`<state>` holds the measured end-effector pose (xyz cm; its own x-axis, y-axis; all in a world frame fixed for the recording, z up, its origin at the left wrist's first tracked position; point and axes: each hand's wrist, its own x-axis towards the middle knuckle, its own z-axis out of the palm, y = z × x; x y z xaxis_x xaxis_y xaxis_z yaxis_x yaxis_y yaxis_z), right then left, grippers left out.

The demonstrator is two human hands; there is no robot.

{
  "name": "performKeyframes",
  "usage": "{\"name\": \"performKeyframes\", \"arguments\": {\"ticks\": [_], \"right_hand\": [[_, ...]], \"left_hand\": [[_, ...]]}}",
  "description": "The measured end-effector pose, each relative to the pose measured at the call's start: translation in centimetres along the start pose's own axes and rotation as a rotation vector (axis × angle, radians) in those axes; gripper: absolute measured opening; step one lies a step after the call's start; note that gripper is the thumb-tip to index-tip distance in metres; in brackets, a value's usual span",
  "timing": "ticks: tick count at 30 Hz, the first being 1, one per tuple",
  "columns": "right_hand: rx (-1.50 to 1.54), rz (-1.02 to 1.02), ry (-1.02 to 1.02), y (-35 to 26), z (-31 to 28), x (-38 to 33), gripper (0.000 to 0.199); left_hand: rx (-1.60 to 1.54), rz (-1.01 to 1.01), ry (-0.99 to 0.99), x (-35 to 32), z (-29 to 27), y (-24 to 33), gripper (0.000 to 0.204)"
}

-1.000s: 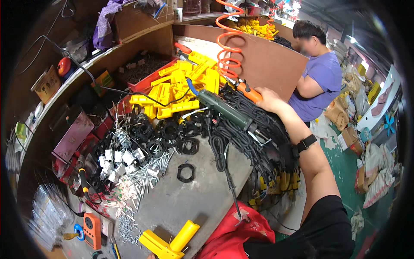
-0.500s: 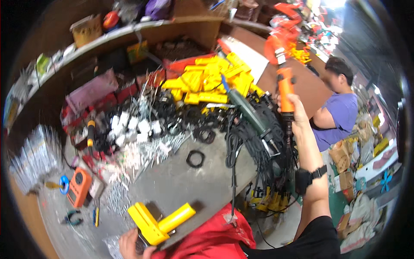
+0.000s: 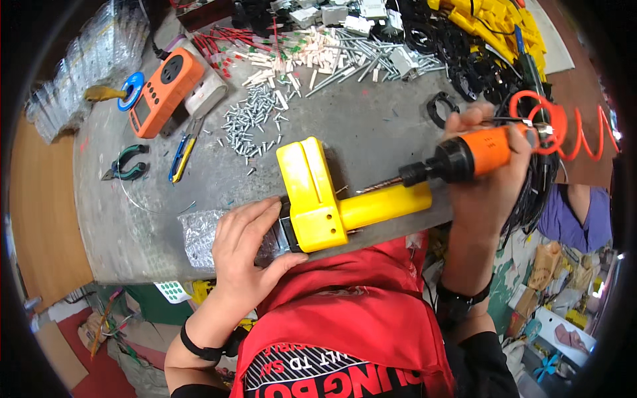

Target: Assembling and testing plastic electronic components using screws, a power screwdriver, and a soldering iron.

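Observation:
A yellow plastic T-shaped tool housing (image 3: 312, 205) lies at the near edge of the grey table. My left hand (image 3: 244, 239) is closed around its black and metal end, with the thumb at the near side and the fingers at the far side. In my right hand (image 3: 494, 189) is an orange and black power screwdriver (image 3: 488, 151), held level above the housing's round handle. Its long bit (image 3: 379, 186) points left, towards the body of the housing. Whether the tip touches anything is unclear.
Small screws (image 3: 252, 123) lie in a pile beyond the housing. On the left are pliers (image 3: 133, 170), a blue and yellow cutter (image 3: 180, 160) and an orange socket meter (image 3: 166, 93). A coiled red hose (image 3: 564, 132) trails right from the screwdriver. Bubble wrap (image 3: 199, 235) lies by my left hand.
My right hand has brought the screwdriver from the far right down over the yellow housing. My left hand keeps its grip. The view has swung down and left.

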<state>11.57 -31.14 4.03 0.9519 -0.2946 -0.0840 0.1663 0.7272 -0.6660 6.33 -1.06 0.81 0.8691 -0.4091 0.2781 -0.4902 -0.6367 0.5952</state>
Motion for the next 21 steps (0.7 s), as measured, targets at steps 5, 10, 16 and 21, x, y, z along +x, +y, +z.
{"name": "performKeyframes", "arguments": {"ticks": [5, 10, 16, 21], "right_hand": [[0.107, 0.037, 0.191, 2.1, -0.3, -1.5, 0.037], [0.100, 0.060, 0.101, 2.2, 0.3, -1.7, 0.035], [0.195, 0.068, 0.014, 2.3, -0.5, -1.7, 0.039], [0.267, 0.117, 0.008, 2.5, -0.8, -1.6, 0.038]], "left_hand": [[-0.085, -0.087, -0.009, -0.5, 0.1, 0.2, 0.067], [-0.013, -0.047, -0.059, 0.1, -0.5, 0.2, 0.069], [-0.009, -0.021, -0.090, 0.3, -0.4, 0.1, 0.070], [-0.005, -0.013, -0.098, 0.3, -0.4, 0.0, 0.071]]}}
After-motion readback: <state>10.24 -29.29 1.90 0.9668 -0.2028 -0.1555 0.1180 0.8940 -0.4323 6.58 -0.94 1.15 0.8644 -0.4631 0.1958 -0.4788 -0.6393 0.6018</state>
